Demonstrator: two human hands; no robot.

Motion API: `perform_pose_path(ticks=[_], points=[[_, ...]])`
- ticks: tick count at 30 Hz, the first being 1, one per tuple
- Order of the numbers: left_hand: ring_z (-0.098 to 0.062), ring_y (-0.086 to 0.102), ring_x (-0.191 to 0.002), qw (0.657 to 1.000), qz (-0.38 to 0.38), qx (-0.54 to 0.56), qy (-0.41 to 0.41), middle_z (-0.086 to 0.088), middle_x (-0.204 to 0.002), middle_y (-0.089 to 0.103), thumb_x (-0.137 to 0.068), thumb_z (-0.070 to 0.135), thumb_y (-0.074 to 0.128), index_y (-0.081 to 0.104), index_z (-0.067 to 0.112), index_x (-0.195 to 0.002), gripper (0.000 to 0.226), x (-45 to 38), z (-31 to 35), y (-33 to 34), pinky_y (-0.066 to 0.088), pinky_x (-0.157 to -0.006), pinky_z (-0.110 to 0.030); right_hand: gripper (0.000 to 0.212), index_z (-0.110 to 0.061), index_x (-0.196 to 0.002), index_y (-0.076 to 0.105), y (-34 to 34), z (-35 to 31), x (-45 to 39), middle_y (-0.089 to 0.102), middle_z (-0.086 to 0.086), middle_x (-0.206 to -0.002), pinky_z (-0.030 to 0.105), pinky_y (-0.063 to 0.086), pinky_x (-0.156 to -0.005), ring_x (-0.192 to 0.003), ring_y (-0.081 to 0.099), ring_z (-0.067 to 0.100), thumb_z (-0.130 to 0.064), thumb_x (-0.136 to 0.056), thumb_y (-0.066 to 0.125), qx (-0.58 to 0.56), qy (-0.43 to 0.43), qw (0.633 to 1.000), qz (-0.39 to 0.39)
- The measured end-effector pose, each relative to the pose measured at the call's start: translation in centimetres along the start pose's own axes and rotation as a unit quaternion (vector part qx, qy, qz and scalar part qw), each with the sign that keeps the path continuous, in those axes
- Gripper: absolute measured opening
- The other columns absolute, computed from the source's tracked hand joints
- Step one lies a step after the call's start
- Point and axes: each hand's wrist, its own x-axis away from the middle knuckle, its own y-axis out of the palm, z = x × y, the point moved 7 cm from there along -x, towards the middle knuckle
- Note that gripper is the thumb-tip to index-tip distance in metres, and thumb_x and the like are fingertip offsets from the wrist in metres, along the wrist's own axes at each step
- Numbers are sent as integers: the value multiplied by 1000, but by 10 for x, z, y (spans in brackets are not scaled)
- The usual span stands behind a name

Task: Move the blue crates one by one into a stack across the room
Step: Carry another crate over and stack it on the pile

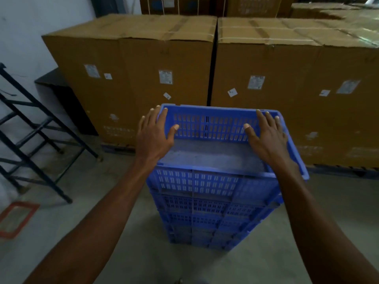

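A stack of several blue slotted plastic crates (pixel 213 214) stands on the concrete floor in front of me. The top crate (pixel 211 126) sits slightly askew on the ones below, and its dusty grey bottom shows inside. My left hand (pixel 153 136) lies over the crate's left rim with fingers spread and the thumb inside. My right hand (pixel 266 136) lies over the right rim the same way, fingers spread and flat. Neither hand is curled around the rim.
Two large taped cardboard boxes (pixel 143 78) (pixel 297 89) stand on pallets right behind the stack, with more boxes beyond. A dark metal rack (pixel 34 130) leans at the left by the white wall. A red-edged frame (pixel 16 218) lies on the floor at lower left.
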Motion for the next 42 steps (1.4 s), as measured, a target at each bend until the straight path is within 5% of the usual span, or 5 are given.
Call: perform_pose_path(ticks=[12, 18, 29, 42], points=[[-28, 39, -145, 969, 117, -46, -210, -11, -157, 43, -99, 51, 47, 47, 11, -149, 64, 193, -46, -97, 33, -117, -47, 61, -28, -157, 29, 73, -153, 80, 15, -3, -168, 49, 11, -121, -155, -4, 17, -54, -103, 39, -149, -217, 964, -30], [-30, 42, -141, 905, 169, -104, -376, -10, -153, 46, -100, 50, 47, 50, 12, -146, 60, 367, -85, -167, 36, -115, -46, 61, -24, -153, 39, 136, -250, 197, 33, 2, -161, 39, 20, -121, -153, 16, 19, -49, -98, 49, -255, -371, 878, -161], [-25, 39, -144, 702, 263, -180, -637, -5, -157, 42, -100, 54, 44, 45, 19, -150, 61, 756, -56, -300, 34, -116, -45, 67, -25, -156, 33, 240, -350, 560, 28, 3, -163, 35, 12, -121, -153, 11, 20, -56, -97, 41, -188, -528, 720, -410], [-19, 29, -149, 385, 376, -227, -812, 0, -162, 33, -97, 67, 34, 38, 23, -154, 72, 1116, 39, -420, 27, -120, -44, 66, -36, -157, 24, 258, -439, 1022, 19, -6, -166, 47, 16, -120, -154, 5, 15, -61, -97, 38, -82, -698, 416, -577]])
